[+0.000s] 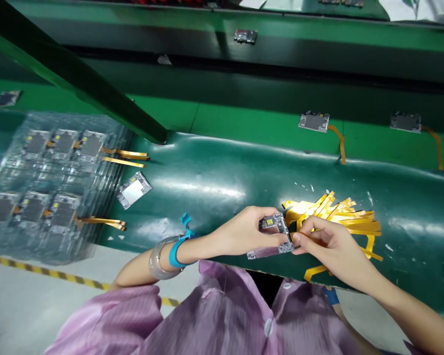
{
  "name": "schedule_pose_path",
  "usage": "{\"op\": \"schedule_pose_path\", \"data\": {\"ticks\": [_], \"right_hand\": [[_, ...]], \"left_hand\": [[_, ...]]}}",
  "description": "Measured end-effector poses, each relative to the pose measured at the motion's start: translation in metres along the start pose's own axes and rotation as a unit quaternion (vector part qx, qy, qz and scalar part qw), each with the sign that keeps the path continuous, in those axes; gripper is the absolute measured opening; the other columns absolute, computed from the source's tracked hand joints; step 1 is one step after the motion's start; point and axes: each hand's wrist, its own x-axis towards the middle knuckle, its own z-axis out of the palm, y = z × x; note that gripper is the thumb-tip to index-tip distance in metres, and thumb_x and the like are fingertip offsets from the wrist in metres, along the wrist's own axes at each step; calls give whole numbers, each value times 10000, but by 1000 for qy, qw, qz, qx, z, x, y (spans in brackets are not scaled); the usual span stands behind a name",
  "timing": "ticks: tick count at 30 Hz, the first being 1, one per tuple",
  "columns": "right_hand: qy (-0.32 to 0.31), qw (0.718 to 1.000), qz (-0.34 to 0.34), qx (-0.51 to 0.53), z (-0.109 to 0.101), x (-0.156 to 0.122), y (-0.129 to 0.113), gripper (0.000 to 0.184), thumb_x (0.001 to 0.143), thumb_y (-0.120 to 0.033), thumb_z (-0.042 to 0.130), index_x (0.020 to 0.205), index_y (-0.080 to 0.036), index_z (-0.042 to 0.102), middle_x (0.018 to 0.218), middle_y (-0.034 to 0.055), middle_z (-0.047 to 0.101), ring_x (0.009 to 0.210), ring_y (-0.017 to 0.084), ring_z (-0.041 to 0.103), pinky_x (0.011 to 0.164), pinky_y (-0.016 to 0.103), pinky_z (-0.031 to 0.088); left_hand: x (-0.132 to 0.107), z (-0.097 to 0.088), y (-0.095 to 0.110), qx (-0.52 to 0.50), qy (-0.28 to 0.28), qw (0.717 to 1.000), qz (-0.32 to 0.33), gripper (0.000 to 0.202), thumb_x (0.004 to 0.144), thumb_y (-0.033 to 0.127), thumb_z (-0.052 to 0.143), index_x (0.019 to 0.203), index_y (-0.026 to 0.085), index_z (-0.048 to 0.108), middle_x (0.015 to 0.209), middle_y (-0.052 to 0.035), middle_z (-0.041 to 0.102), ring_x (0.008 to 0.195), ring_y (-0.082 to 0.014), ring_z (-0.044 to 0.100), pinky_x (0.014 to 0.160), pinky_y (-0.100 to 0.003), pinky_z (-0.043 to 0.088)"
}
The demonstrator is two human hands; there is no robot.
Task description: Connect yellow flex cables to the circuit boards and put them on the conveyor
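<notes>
One circuit board (276,223) sits clamped in the left hand (249,230); right hand (329,241) pinches closed at its edge, near ribbon cables (355,222). Apparent cable fitting; next move requires alignment.

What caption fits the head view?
Left hand holds a circuit board, right hand at its edge, beside piled flex cables.

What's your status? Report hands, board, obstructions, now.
Left hand holding circuit board. Right hand at board's edge, grip unclear. Yellow strips heaped beside right hand; no blockage seen.
</notes>
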Motion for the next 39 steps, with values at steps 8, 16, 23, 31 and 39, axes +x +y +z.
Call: {"op": "schedule_pose_path", "data": {"ticks": [8, 16, 23, 31, 39], "right_hand": [[-19, 999, -1, -29, 0, -1, 0, 326, 893, -486, 694, 778, -213, 557, 738, 2, 670, 740, 201, 738, 658, 278, 592], [-19, 998, 7, 58, 6, -2, -1, 325, 891, -460, 721, 772, -213, 547, 686, -33, 605, 718, 157, 712, 803, 332, 638], [-83, 996, 24, 38, -4, -2, -5, 296, 899, -414, 724, 787, -196, 560, 730, -17, 629, 746, 158, 712, 776, 306, 622], [-74, 996, 26, 50, -1, 1, -8, 327, 859, -447, 748, 772, -188, 569, 712, -30, 576, 709, 145, 687, 778, 320, 630], [-69, 998, 10, 10, 0, 0, -3, 262, 905, -409, 705, 807, -193, 593, 749, -16, 617, 750, 155, 697, 793, 313, 626]], "left_hand": [[-3, -1, 2, 30, -2, 1000, -5, 235, 830, 373, 679, 795, 167, 571, 666, 50, 479, 596, -81, 389, 511, -191, 292], [-5, -4, 6, 38, 5, 999, -12, 235, 833, 375, 681, 799, 164, 583, 655, 52, 482, 586, -76, 388, 500, -188, 287], [-6, -2, 5, 41, -13, 999, -14, 231, 829, 371, 676, 805, 155, 598, 674, 39, 539, 582, -76, 417, 495, -194, 284], [-2, -3, 6, 12, -21, 1000, -11, 233, 825, 350, 691, 935, 145, 678, 782, 13, 638, 658, -93, 510, 578, -194, 385], [6, 1, -4, 1, 10, 999, -35, 244, 750, 350, 726, 734, 137, 609, 641, 51, 512, 577, -75, 406, 499, -198, 292]]}}
